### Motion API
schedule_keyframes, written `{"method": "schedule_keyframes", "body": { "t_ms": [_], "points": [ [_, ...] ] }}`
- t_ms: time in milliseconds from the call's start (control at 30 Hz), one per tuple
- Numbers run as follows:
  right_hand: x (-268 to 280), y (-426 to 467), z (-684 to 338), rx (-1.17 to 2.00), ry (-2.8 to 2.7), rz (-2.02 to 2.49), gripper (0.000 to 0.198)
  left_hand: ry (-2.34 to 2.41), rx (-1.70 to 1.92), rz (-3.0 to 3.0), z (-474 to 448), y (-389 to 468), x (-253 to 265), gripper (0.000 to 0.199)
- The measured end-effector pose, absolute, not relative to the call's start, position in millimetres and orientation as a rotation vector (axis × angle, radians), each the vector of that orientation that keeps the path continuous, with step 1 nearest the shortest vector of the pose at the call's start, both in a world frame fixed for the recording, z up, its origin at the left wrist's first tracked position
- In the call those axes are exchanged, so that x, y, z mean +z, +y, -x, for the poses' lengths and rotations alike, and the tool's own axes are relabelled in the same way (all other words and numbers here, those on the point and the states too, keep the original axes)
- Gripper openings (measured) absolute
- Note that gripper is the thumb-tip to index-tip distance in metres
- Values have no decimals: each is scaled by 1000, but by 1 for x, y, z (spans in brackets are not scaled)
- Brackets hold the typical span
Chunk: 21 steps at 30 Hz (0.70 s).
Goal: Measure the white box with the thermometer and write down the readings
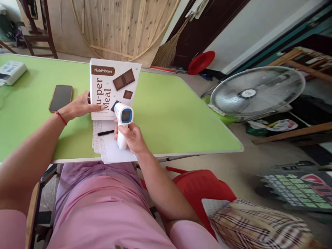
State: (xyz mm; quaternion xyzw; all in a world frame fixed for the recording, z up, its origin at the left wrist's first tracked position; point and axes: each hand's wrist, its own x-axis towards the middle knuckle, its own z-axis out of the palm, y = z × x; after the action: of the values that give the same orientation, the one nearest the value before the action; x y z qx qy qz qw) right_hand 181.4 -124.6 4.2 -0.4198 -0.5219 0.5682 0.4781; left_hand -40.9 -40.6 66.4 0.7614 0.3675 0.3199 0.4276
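Observation:
My left hand (82, 104) grips the lower left side of a white box (127, 95) printed with chocolate pieces and "NutriMotion", its thumb across the front. The box stands upright on the green table (168, 117). My right hand (133, 136) is wrapped round the handle of a white infrared thermometer (121, 138) with a blue-rimmed screen. The thermometer's head is in front of the box's lower right part; I cannot tell whether they touch. Below the box lie sheets of paper (111, 155) with a black pen (105, 132) on them, its right end near my right fingers.
A phone (61, 98) lies left of the box, and a white device (12, 72) is at the table's far left. Beyond the right edge stands a large fan (256, 93). A red chair (204, 188) is close by my right arm.

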Motion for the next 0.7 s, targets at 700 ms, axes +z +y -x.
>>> {"method": "schedule_keyframes", "body": {
  "t_ms": [700],
  "points": [
    [4,-125,-184,1289,-1294,1093,43,886,803,-1883,41,-39,65,59]
  ]
}}
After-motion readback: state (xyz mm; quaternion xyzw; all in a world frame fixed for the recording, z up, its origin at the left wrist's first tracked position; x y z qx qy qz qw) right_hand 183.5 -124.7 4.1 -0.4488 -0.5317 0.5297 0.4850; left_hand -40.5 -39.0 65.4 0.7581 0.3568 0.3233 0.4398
